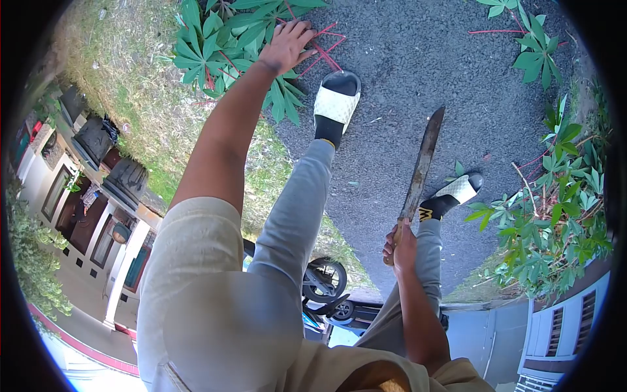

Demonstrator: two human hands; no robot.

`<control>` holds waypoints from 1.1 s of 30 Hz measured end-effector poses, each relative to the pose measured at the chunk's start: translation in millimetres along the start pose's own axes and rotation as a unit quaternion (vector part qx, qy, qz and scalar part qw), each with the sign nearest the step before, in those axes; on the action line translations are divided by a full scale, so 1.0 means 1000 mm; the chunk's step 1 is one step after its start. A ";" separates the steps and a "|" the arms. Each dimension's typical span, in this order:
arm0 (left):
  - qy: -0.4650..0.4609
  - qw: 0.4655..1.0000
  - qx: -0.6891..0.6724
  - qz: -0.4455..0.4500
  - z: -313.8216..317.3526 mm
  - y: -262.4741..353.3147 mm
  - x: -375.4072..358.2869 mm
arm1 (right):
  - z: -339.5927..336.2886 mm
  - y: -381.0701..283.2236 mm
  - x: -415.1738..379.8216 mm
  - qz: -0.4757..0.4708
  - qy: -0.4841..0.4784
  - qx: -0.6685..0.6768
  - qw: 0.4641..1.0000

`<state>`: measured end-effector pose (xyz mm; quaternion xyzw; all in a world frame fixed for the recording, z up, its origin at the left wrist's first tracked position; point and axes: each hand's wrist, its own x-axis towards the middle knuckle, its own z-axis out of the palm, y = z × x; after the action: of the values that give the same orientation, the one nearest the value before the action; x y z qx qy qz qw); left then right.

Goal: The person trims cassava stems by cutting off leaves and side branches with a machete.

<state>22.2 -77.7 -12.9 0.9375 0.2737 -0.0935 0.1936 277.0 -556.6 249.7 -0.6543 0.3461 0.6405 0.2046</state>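
Observation:
My left hand (pixel 287 47) is at the top, its fingers apart over the red stalks (pixel 330 57) of a heap of green palmate leaves (pixel 196 52); the contact is hard to make out. In my right hand (pixel 403 247) is the handle of a long machete. Its dark, stained blade (pixel 423 160) points up and slightly right, above the asphalt (pixel 385 85). Between the hands the blade touches neither the stalks nor the leaves.
My feet in white slides (pixel 336 103) stand apart on the road. Cut leafy branches (pixel 555 215) lie at the right edge, with another leafy sprig (pixel 539 52) at the upper right. Grass (pixel 130 85) borders the left side. A motorcycle (pixel 324 279) shows behind my legs.

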 end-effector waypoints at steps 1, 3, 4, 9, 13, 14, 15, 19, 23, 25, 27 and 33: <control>-0.001 1.000 0.001 0.002 0.000 0.001 0.004 | 0.001 0.001 0.000 -0.002 -0.007 0.003 1.000; -0.028 0.997 0.072 0.012 -0.001 0.002 0.008 | 0.002 0.001 -0.001 0.006 -0.010 0.014 1.000; -0.030 0.997 0.075 0.009 -0.003 0.004 0.011 | 0.002 0.000 0.000 0.014 -0.010 0.020 1.000; -0.019 0.999 0.028 -0.019 0.012 0.045 0.026 | 0.000 0.003 0.001 0.000 -0.019 0.019 1.000; -0.049 0.997 0.031 -0.051 0.019 0.067 0.018 | 0.001 0.000 0.001 0.021 -0.029 0.029 0.999; -0.047 0.997 0.034 -0.054 0.020 0.071 0.021 | 0.003 -0.003 -0.001 0.018 -0.031 0.027 0.999; -0.052 0.996 -0.002 -0.069 0.021 0.075 0.022 | 0.004 -0.005 -0.003 0.013 -0.023 0.019 0.999; -0.076 0.994 -0.076 0.021 -0.019 0.125 0.034 | 0.001 -0.005 -0.005 0.019 -0.023 0.017 0.999; -0.125 0.953 -0.267 0.074 -0.147 0.219 0.033 | -0.003 -0.005 -0.004 0.015 -0.028 0.010 0.999; -0.090 0.929 -0.340 0.116 -0.180 0.258 0.019 | -0.003 -0.007 -0.005 0.028 -0.027 0.023 0.999; -0.080 0.936 -0.313 0.140 -0.216 0.272 0.010 | -0.001 -0.008 -0.006 0.021 -0.027 0.015 0.999; -0.004 0.964 -0.119 0.236 -0.261 0.172 -0.013 | -0.009 -0.004 0.000 0.006 -0.020 0.003 1.000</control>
<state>124.1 -108.6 281.3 0.9453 0.0530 -0.0160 0.3215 286.2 -560.8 249.8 -0.6387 0.3479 0.6538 0.2089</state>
